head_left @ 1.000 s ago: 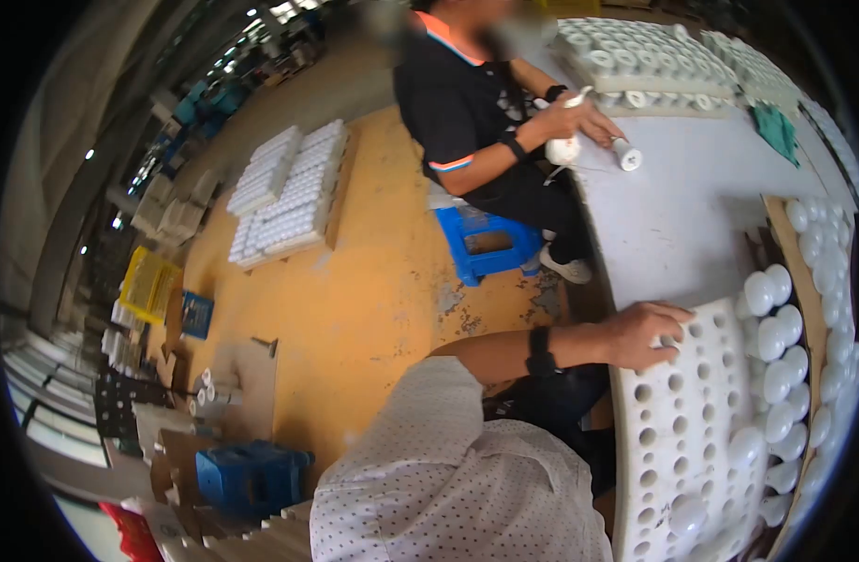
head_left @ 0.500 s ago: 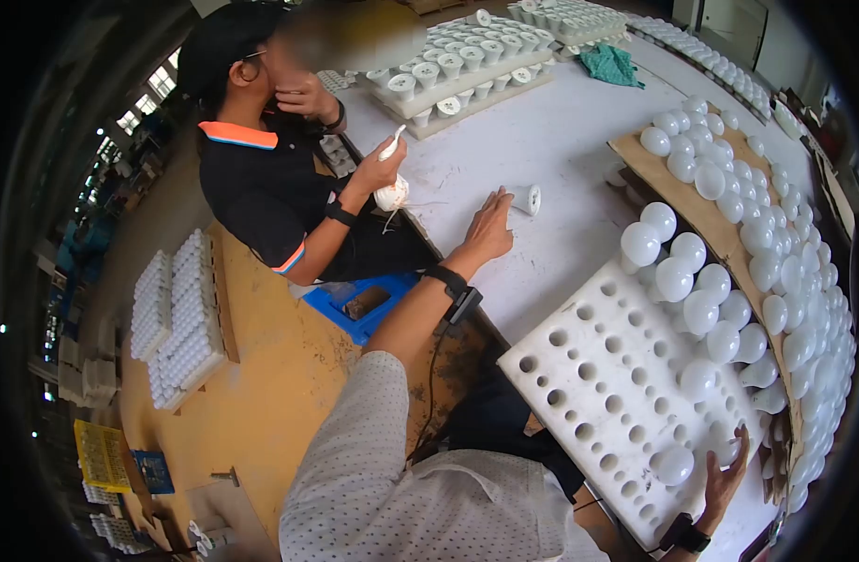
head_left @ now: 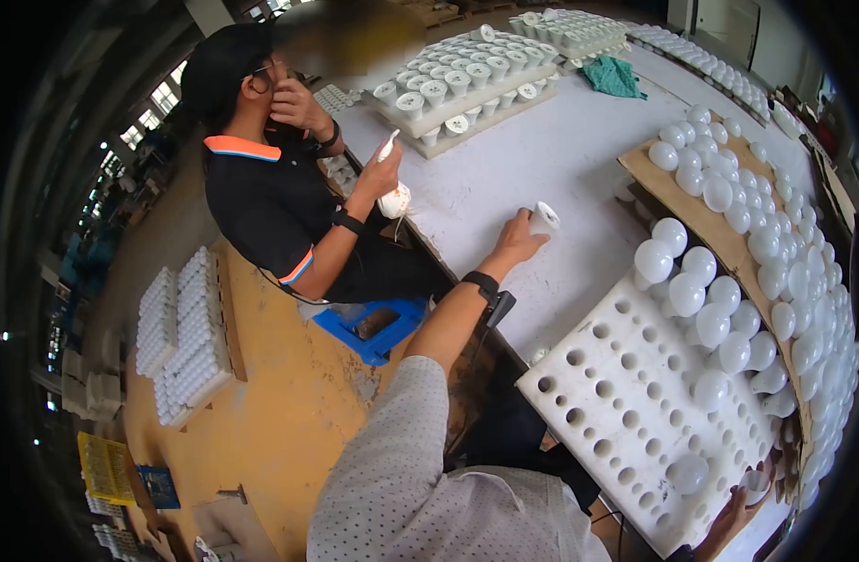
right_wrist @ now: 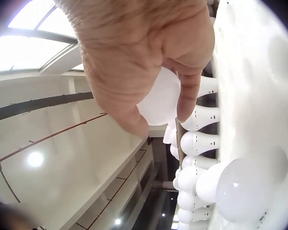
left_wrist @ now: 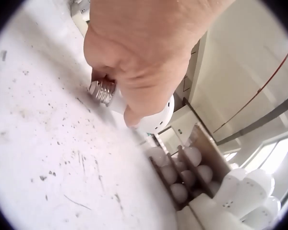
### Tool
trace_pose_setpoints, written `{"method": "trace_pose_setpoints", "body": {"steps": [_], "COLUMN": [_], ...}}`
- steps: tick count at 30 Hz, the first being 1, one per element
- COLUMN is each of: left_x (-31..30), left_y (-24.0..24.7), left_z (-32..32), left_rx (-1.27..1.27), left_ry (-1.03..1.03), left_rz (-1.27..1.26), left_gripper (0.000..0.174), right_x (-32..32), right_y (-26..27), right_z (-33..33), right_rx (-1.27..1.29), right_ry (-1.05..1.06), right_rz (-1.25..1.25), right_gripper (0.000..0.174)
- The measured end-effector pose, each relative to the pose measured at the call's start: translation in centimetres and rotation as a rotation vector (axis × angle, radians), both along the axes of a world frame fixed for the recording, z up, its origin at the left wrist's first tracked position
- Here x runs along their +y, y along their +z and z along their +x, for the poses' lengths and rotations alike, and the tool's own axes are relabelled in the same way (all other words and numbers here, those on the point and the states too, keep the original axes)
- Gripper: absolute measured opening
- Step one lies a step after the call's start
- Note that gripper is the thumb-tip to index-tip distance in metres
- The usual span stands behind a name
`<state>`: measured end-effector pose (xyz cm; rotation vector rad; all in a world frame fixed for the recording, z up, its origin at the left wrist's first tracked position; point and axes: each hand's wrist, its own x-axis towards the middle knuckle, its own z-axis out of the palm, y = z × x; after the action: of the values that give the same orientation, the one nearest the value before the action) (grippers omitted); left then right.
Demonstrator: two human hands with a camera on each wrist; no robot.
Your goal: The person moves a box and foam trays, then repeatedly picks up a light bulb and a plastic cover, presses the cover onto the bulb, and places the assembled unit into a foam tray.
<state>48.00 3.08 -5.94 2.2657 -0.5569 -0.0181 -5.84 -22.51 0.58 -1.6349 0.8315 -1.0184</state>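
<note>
Over the table, my left hand [head_left: 517, 242] grips a white bulb base [head_left: 545, 218], its wide round end tilted up. The left wrist view shows the metal screw cap [left_wrist: 103, 92] sticking out beside the palm, close over the tabletop. At the near right corner of the white foam tray [head_left: 603, 412], my right hand [head_left: 732, 517] holds a round white bulb cover [right_wrist: 162, 98] between thumb and fingers. Another white globe [head_left: 689, 474] sits in the tray close by, among rows of round holes.
White bulbs [head_left: 709, 323] line the tray's far right side. Behind them a cardboard sheet [head_left: 678, 201] borders many globes. Stacked trays of bulb bases [head_left: 476, 89] and a green cloth [head_left: 614, 77] lie farther back. A seated person [head_left: 261, 197] holds a white bundle [head_left: 393, 199] at left.
My left hand has gone from the tray's edge to the bulb base on the table and tipped it up. My right hand has come into view with a bulb cover. The view has swung right.
</note>
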Motion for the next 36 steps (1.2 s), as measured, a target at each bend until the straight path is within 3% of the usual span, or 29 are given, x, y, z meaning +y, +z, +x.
{"method": "trace_pose_setpoints", "body": {"steps": [1, 3, 4, 6, 8, 11, 15, 18, 22, 32, 35, 36], "left_x": [1.0, 3.2, 4.3, 6.3, 7.7, 7.4, 4.8, 3.0, 1.8, 1.7, 2.0, 2.0], "left_y": [0.5, 1.1, 3.9, 6.8, 7.9, 9.8, 10.1, 11.0, 10.4, 9.3, 10.1, 10.4], "left_z": [-0.9, -3.1, -6.4, -11.4, -15.7, -21.3, -25.9, -27.3, -28.0, -28.3, -28.0, -27.8], "left_rx": [0.077, 0.415, 0.579, 0.818, 0.905, 0.885, 0.960, 0.955, 0.937, 1.091, 1.075, 1.078], "left_ry": [0.000, -0.279, -0.368, -0.454, -0.603, -0.773, -1.041, -1.177, -1.236, -1.218, -1.183, -1.179], "left_rz": [-0.114, -0.538, -0.790, -0.929, -0.892, -0.543, -0.408, -0.358, -0.336, -0.351, -0.290, -0.291], "left_gripper": [0.044, 0.039, 0.037, 0.045, 0.048, 0.056, 0.050, 0.052, 0.050, 0.050, 0.048, 0.048], "right_x": [0.5, 2.5, 3.9, 5.5, 8.9, 11.8, 14.3, 15.2, 15.1, 15.5, 15.2, 14.8], "right_y": [-0.1, 1.3, 2.8, 3.1, 5.1, 5.0, 4.0, 3.1, 2.1, 1.8, 2.3, 2.3], "right_z": [-0.9, -1.6, -0.2, 0.8, 3.6, 5.9, 8.0, 8.5, 8.1, 8.4, 8.1, 7.9], "right_rx": [-0.023, -0.068, -0.091, -0.155, -0.209, -0.270, -0.301, -0.345, -0.482, -0.463, -0.352, -0.222], "right_ry": [-0.014, -0.010, 0.026, 0.102, 0.150, 0.331, 0.597, 0.613, 0.655, 0.587, 0.598, 0.652], "right_rz": [-0.005, 0.004, 0.023, 0.060, 0.079, 0.269, 0.527, 0.589, 0.636, 0.645, 0.640, 0.477], "right_gripper": [0.066, 0.073, 0.080, 0.083, 0.082, 0.090, 0.087, 0.085, 0.083, 0.084, 0.083, 0.081]}}
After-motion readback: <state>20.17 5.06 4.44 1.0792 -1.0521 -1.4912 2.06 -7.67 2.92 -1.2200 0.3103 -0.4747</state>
